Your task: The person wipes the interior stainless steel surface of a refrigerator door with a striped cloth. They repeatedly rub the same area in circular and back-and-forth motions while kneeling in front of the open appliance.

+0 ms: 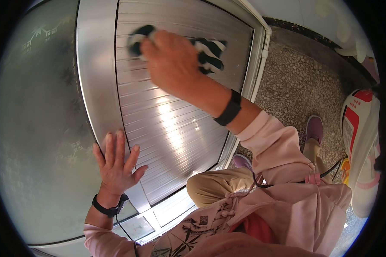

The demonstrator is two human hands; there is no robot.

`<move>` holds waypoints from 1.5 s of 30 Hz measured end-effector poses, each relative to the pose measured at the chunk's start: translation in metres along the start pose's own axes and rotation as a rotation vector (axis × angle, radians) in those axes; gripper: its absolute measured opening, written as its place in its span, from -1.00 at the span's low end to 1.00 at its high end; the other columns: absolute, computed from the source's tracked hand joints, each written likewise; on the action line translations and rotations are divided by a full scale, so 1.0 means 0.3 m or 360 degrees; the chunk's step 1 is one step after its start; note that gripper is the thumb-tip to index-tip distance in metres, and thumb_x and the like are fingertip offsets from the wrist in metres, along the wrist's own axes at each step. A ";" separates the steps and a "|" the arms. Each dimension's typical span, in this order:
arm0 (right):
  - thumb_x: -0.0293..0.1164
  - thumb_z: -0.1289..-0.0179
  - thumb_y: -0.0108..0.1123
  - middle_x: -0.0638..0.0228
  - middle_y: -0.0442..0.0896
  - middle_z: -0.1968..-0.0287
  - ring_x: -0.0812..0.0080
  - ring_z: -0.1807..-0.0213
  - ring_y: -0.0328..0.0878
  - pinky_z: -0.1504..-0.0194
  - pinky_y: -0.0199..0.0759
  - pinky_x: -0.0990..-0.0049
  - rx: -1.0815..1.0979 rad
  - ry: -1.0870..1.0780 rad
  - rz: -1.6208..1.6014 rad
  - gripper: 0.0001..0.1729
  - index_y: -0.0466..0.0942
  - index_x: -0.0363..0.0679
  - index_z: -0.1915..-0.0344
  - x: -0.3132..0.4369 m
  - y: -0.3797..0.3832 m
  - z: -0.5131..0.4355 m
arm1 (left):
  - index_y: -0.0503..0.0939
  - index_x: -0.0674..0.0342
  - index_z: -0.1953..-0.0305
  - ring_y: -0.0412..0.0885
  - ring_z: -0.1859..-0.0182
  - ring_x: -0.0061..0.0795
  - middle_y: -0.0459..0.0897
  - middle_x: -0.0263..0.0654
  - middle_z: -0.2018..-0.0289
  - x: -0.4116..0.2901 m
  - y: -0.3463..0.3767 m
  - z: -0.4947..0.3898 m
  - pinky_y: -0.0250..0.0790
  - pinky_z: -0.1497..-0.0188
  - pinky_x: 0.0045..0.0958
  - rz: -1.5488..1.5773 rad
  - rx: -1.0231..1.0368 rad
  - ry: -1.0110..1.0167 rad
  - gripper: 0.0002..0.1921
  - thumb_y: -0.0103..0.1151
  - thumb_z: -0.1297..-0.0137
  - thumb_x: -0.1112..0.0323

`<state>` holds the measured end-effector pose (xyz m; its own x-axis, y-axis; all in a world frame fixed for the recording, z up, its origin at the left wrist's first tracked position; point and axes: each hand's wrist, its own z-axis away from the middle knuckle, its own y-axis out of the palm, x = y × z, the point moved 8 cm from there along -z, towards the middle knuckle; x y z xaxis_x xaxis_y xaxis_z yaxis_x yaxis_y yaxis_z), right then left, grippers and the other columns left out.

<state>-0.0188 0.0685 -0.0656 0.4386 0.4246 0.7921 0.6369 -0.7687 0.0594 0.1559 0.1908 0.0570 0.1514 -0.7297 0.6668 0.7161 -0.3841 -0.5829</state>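
Observation:
My right hand (173, 61) grips a dark-and-white striped cloth (210, 54) against the ribbed metal panel (180, 119) of a door. Parts of the cloth stick out on both sides of the fist, and its left end is blurred. Lower down, my left hand (119, 160) is spread over the smooth metal door rail (98, 64), with its fingers apart and nothing in it. The rail runs between the ribbed panel and a frosted glass pane (35, 128). Each wrist wears a black band.
White pipe (262, 61) runs along the door frame on the right. Beyond it lies a speckled stone floor (286, 77), where my purple shoes (314, 128) stand. A red-and-white container (355, 119) is at the far right. Thin black cables run from my left wrist and across my waist.

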 end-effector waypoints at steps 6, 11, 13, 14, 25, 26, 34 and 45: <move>-0.47 0.09 0.22 0.30 0.42 0.44 0.23 0.44 0.49 0.43 0.35 0.29 -0.0029 -0.0064 0.0036 -0.75 0.58 -0.16 0.29 0.014 -0.011 -0.043 | 0.16 -0.17 -0.43 0.08 -0.46 0.13 0.20 0.06 -0.40 0.003 0.008 0.022 -0.41 -0.45 0.25 0.0060 0.0008 -0.0047 -0.31 -0.13 -0.36 -0.28; -0.49 0.10 0.21 0.30 0.42 0.42 0.22 0.42 0.50 0.40 0.39 0.24 0.0052 0.0022 0.0276 -0.71 0.58 -0.18 0.25 -0.119 -0.061 0.095 | 0.14 -0.17 -0.44 0.09 -0.46 0.14 0.20 0.07 -0.40 0.002 0.011 0.033 -0.41 -0.44 0.26 0.0080 -0.0036 -0.0040 -0.29 -0.11 -0.35 -0.29; -0.49 0.08 0.21 0.29 0.42 0.40 0.22 0.40 0.50 0.40 0.38 0.23 0.0068 0.0027 0.0258 -0.71 0.58 -0.19 0.24 -0.099 -0.050 0.092 | 0.14 -0.17 -0.44 0.09 -0.46 0.14 0.21 0.07 -0.40 0.001 0.009 0.035 -0.40 -0.44 0.26 0.0086 -0.0031 -0.0040 -0.28 -0.09 -0.34 -0.28; -0.49 0.07 0.20 0.28 0.42 0.40 0.22 0.40 0.49 0.40 0.38 0.24 0.0108 0.0031 0.0225 -0.71 0.58 -0.19 0.24 -0.076 -0.032 0.077 | 0.14 -0.17 -0.44 0.10 -0.45 0.13 0.21 0.07 -0.40 0.000 0.008 0.036 -0.40 -0.44 0.26 0.0087 -0.0020 -0.0042 -0.28 -0.09 -0.34 -0.28; -0.47 0.09 0.20 0.30 0.47 0.40 0.18 0.42 0.54 0.43 0.45 0.22 0.0208 -0.0046 0.0360 -0.70 0.58 -0.08 0.24 -0.102 -0.058 0.061 | 0.19 -0.20 -0.42 0.13 -0.44 0.11 0.23 0.06 -0.39 -0.009 -0.011 0.044 -0.27 -0.40 0.32 0.0128 -0.0059 -0.0019 -0.35 -0.15 -0.38 -0.27; -0.44 0.02 0.22 0.24 0.52 0.34 0.11 0.36 0.59 0.40 0.48 0.17 0.0395 0.0096 0.0450 -0.73 0.58 -0.10 0.22 -0.149 -0.059 0.090 | 0.19 -0.21 -0.42 0.13 -0.44 0.11 0.24 0.06 -0.39 -0.008 -0.013 0.043 -0.27 -0.40 0.32 0.0126 -0.0053 -0.0018 -0.35 -0.16 -0.38 -0.27; -0.32 -0.10 0.27 0.21 0.64 0.33 0.21 0.43 0.61 0.35 0.47 0.21 -0.0090 0.0010 -0.0052 -0.71 0.62 -0.22 0.19 0.003 -0.172 -0.002 | 0.23 -0.23 -0.40 0.04 -0.49 -0.07 0.21 -0.10 -0.41 -0.009 -0.010 0.082 -0.26 -0.44 0.29 0.0307 0.0079 -0.0065 -0.17 0.25 -0.07 -0.19; -0.42 -0.28 0.25 0.59 0.60 0.40 0.76 0.41 0.38 0.37 0.27 0.69 0.0157 0.0249 -0.1471 -0.85 0.61 -0.28 0.22 0.584 -0.139 -0.031 | 0.19 -0.19 -0.42 0.08 -0.45 -0.16 0.28 -0.16 -0.36 -0.049 0.033 0.144 -0.33 -0.49 0.17 0.0223 -0.0324 0.0023 -0.12 0.29 -0.04 -0.17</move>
<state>0.0258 0.1705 0.0764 -0.3528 0.7714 0.5296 0.7436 -0.1124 0.6591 0.1902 0.2220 0.0615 0.2289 -0.7913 0.5670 0.5362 -0.3836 -0.7519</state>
